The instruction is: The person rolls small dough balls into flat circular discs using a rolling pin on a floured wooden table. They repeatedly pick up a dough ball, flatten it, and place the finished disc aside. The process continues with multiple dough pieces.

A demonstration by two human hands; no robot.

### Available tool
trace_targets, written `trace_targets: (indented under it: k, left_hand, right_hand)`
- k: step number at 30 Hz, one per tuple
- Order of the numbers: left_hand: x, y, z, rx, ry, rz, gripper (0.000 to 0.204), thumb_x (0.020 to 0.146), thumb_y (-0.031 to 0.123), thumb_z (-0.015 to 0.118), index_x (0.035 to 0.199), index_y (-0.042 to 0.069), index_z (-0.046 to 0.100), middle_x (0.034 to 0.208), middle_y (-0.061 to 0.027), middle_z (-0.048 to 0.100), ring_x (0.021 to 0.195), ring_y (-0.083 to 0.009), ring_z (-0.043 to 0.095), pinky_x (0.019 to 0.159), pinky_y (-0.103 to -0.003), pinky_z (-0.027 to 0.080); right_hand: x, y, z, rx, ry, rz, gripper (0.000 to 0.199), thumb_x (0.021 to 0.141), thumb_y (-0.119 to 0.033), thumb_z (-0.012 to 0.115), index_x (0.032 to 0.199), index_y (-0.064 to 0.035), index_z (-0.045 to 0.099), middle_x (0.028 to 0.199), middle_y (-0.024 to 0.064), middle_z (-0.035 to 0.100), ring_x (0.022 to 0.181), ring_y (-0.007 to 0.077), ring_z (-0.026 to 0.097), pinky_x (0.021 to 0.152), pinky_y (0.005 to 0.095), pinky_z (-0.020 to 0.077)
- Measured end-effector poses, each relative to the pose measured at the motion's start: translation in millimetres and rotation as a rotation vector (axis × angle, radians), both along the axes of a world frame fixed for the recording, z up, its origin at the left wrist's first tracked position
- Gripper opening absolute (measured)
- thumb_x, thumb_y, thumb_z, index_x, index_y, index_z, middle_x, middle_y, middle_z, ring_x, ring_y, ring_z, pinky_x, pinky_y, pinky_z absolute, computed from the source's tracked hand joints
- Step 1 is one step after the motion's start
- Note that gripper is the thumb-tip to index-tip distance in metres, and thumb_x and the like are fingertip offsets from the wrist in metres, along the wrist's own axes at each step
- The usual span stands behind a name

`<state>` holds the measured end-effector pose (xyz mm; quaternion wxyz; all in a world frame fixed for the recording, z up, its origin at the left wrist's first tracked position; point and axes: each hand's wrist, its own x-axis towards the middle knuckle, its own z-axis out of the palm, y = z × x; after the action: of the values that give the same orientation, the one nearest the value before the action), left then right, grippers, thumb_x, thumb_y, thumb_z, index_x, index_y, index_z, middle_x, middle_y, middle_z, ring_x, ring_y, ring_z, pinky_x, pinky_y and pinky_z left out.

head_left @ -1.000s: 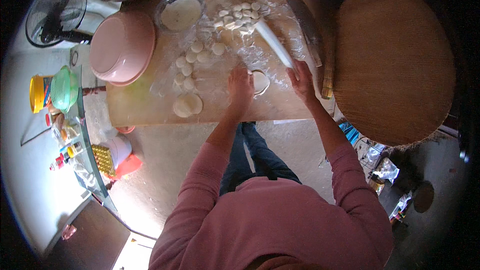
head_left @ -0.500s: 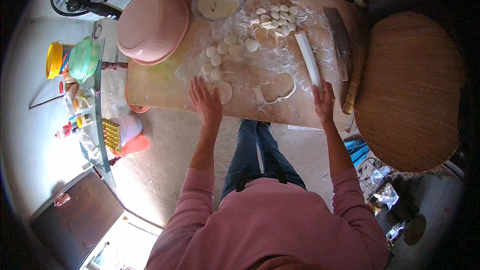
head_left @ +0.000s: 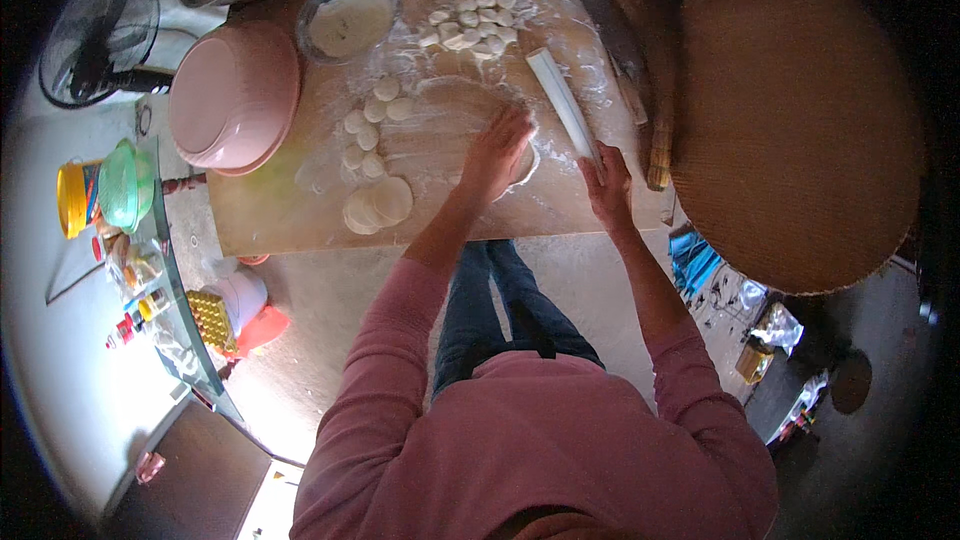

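My left hand (head_left: 497,152) lies over the middle of a floured wooden board (head_left: 262,208), fingers stretched out, slightly blurred, beside a curved trace of flour. My right hand (head_left: 608,192) is closed around the near end of a white rolling pin (head_left: 563,100), which slants away to the far left. Left of my left hand are overlapping thin dough wrappers (head_left: 382,204). Beyond these sit several small flattened dough rounds (head_left: 370,137). A heap of cut dough pieces (head_left: 475,24) rests in flour at the far side.
An upturned pink basin (head_left: 235,100) and a metal bowl (head_left: 345,59) of flour occupy the board's far left. Along its right edge lie a dark long blade-like tool (head_left: 608,38) and a straw-ended brush (head_left: 660,155). A large round woven tray (head_left: 800,130) stands at the right.
My left hand has moved right, from beside the dough wrappers to the middle of the board. The flour outline there is partly smeared. My right hand still holds the rolling pin.
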<state>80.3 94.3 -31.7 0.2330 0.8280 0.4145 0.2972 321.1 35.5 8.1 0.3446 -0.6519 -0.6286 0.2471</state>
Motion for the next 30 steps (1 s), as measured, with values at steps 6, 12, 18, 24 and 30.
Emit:
trace_targets:
  k: [6,12,18,24,30]
  left_hand:
    - [-1.9,-56.8,18.8,-0.086,-0.052,-0.15,0.051,0.092,0.008,0.064,0.141,0.004,0.052,0.153,-0.0168,0.045,0.144,-0.0352,0.04,0.12,-0.052,0.03]
    - [-26.5,-98.5,16.7,-0.174,0.048,-0.445,0.051,0.097,0.015,0.063,0.144,0.004,0.049,0.155,-0.0163,0.043,0.147,-0.0341,0.037,0.122,-0.052,0.027]
    - [-40.2,-77.6,23.2,-0.104,-0.016,-0.168,0.049,0.097,0.013,0.059,0.143,0.0,0.05,0.151,-0.0192,0.047,0.144,-0.0384,0.041,0.12,-0.055,0.029]
    - [3.9,-103.4,7.0,-0.089,0.188,0.438,0.079,0.093,0.022,0.066,0.155,-0.004,0.023,0.161,-0.0276,0.023,0.149,-0.046,0.024,0.122,-0.058,0.02]
    - [32.1,-51.7,26.0,-0.142,0.109,0.167,0.073,0.093,0.022,0.065,0.153,-0.003,0.031,0.157,-0.0252,0.034,0.148,-0.0426,0.028,0.122,-0.058,0.02]
  right_hand:
    - [14.0,-12.2,-2.7,0.031,-0.014,0.005,0.033,0.091,-0.021,0.074,0.11,0.0016,0.059,0.1,0.0213,0.06,0.094,0.0415,0.06,0.081,0.0474,0.0496]
    - [17.8,-10.7,-2.9,0.088,-0.032,0.046,0.033,0.091,-0.023,0.074,0.107,0.0015,0.059,0.099,0.0212,0.059,0.094,0.0416,0.06,0.08,0.0472,0.0498]
    - [10.1,-10.1,-0.7,0.033,0.014,0.038,0.033,0.091,-0.023,0.074,0.109,0.0011,0.059,0.101,0.0218,0.06,0.095,0.0432,0.06,0.08,0.0489,0.0501]
    - [12.3,-16.4,-12.3,0.002,-0.034,0.056,0.035,0.093,-0.02,0.072,0.117,0.0018,0.059,0.107,0.0199,0.061,0.099,0.0366,0.062,0.086,0.0435,0.0507]
    - [10.5,-12.7,-4.7,-0.006,-0.119,0.147,0.036,0.092,-0.015,0.072,0.122,-0.0001,0.059,0.114,0.0187,0.062,0.107,0.0351,0.061,0.09,0.0429,0.0512]
